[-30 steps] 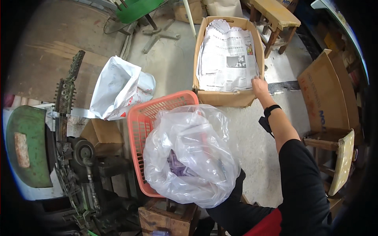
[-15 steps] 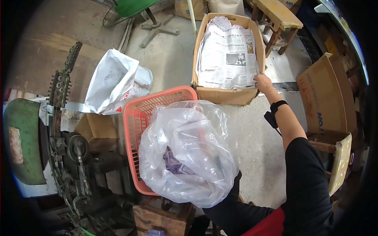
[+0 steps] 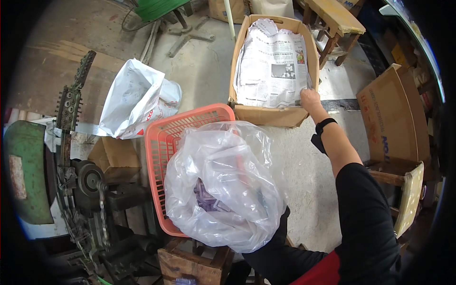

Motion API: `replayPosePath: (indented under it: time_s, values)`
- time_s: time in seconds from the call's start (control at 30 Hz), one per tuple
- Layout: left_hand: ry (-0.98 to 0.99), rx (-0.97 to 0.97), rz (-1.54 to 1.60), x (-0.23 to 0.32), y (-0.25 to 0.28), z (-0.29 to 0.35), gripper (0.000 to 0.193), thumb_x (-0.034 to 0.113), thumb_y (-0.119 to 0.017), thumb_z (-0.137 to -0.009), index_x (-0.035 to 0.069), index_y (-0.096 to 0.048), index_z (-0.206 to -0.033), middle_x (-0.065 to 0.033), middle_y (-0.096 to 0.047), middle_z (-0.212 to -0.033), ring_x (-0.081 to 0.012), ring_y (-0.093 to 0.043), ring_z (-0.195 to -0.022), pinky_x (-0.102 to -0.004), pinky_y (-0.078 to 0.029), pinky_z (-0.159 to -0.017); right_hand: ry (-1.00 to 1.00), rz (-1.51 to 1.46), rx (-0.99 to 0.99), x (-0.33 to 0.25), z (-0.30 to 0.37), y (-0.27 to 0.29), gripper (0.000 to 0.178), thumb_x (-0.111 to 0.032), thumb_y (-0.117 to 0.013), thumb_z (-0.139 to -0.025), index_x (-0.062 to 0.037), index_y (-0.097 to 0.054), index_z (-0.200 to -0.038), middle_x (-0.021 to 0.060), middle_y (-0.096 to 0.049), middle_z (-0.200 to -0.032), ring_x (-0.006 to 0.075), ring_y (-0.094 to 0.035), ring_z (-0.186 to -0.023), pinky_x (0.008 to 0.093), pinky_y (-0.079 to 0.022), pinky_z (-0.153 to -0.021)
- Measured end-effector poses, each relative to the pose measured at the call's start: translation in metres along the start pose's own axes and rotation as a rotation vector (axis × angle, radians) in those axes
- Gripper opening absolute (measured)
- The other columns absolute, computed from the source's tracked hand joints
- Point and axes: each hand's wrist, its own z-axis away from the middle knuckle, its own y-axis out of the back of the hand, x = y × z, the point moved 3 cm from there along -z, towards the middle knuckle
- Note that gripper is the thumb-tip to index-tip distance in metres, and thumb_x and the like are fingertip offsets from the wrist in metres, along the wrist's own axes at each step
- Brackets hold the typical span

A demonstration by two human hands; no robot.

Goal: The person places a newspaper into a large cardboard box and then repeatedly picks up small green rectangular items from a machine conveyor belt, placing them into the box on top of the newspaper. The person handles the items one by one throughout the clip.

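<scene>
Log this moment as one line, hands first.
left hand: out of view; right hand: at near right corner of cardboard box; newspaper: in box; clear plastic bag: overlapping red basket, purple pieces showing

1 floor lane (image 3: 311, 178) runs between the clear plastic bag (image 3: 223, 185) and the right forearm (image 3: 339, 147); the near wall of the carton (image 3: 270, 115) bars its far end, right hand (image 3: 311, 99) at its right corner. Leftward, red basket (image 3: 153, 180), white bag (image 3: 128, 102) and dark machine (image 3: 90, 180) obstruct.

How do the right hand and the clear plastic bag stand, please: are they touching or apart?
Apart: the head view shows the right hand at the near right corner of the cardboard box, with pale floor visible between it and the plastic bag.
</scene>
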Motion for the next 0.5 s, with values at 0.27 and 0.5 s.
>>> replayPosePath:
  time_s: [0.27,0.5]
  values:
    - [0.027,-0.002,0.023,0.002,-0.012,-0.007,0.031,0.019,-0.056,-0.086,0.000,-0.056,-0.109,-0.0101,-0.064,-0.088,-0.0172,-0.058,-0.080,-0.0295,-0.047,-0.071,-0.116,-0.001,-0.060,-0.005,-0.005,-0.012,0.011,-0.010,-0.058,-0.071,-0.0043,-0.065,-0.077,0.0146,-0.063,-0.087,0.0280,-0.061,-0.087,0.0381,-0.051,-0.069]
    - [-0.013,-0.050,0.115,0.007,-0.024,-0.006,0.030,0.019,-0.057,-0.086,0.000,-0.056,-0.109,-0.0090,-0.063,-0.086,-0.0145,-0.058,-0.076,-0.0276,-0.047,-0.067,-0.081,-0.072,0.255,-0.008,0.018,0.004,0.010,-0.010,-0.056,-0.070,-0.0041,-0.064,-0.069,0.0092,-0.058,-0.091,0.0287,-0.057,-0.088,0.0379,-0.050,-0.068]
